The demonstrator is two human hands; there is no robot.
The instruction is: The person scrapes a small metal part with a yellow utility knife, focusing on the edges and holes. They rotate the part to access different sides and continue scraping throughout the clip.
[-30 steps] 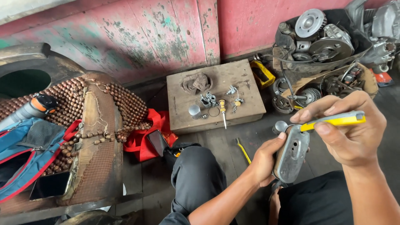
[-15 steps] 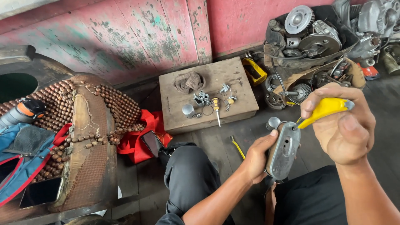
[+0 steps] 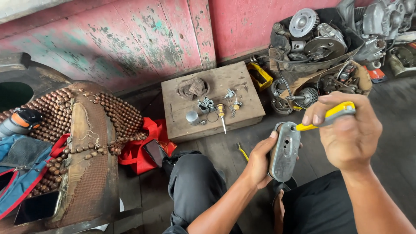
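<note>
Up close, the left hand (image 3: 260,162) grips a grey metal cover (image 3: 284,151) above the lap, while the right hand (image 3: 346,134) clasps a yellow-handled screwdriver (image 3: 329,116), tip against the cover's top; a wooden board (image 3: 212,102) with small parts lies beyond.

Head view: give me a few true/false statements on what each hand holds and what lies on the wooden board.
1. The left hand holds a grey metal cover. True.
2. The right hand grips a yellow-handled screwdriver whose tip end meets the cover's top. True.
3. The wooden board holds only a rag. False: besides the rag it carries small metal parts and a second screwdriver.
4. The red bag lies on the board. False: it lies on the floor, left of the board.
5. The pile of engine parts sits against the wall at upper right. True.
</note>
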